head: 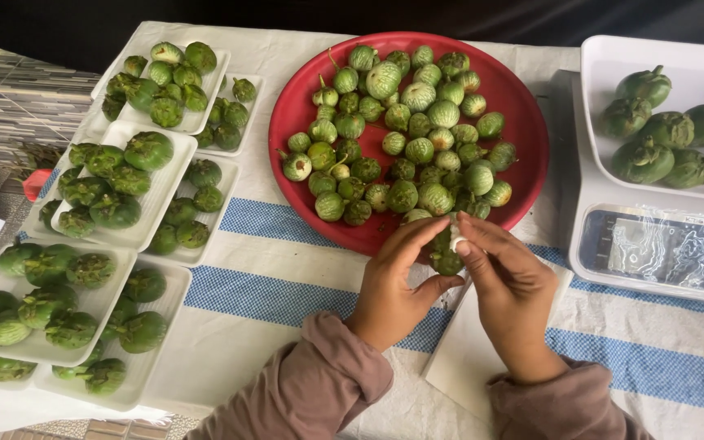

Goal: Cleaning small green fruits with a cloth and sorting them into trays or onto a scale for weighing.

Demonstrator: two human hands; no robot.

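Blue-striped woven cloth [287, 293], glossy round red plate [523, 175] far, your left hand [393, 285] and right hand [508, 287] pinching one small smooth green eggplant [445, 259], fingers closed around it.

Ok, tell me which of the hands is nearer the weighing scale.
Right. The right hand is just left of the white weighing scale, a short gap from its base. The left hand is farther left, on the other side of the small green eggplant that both hands hold.

red plate [531, 155] – 1 | white trays [165, 200] – about 8 | scale [662, 253] – 1 | hands – 2
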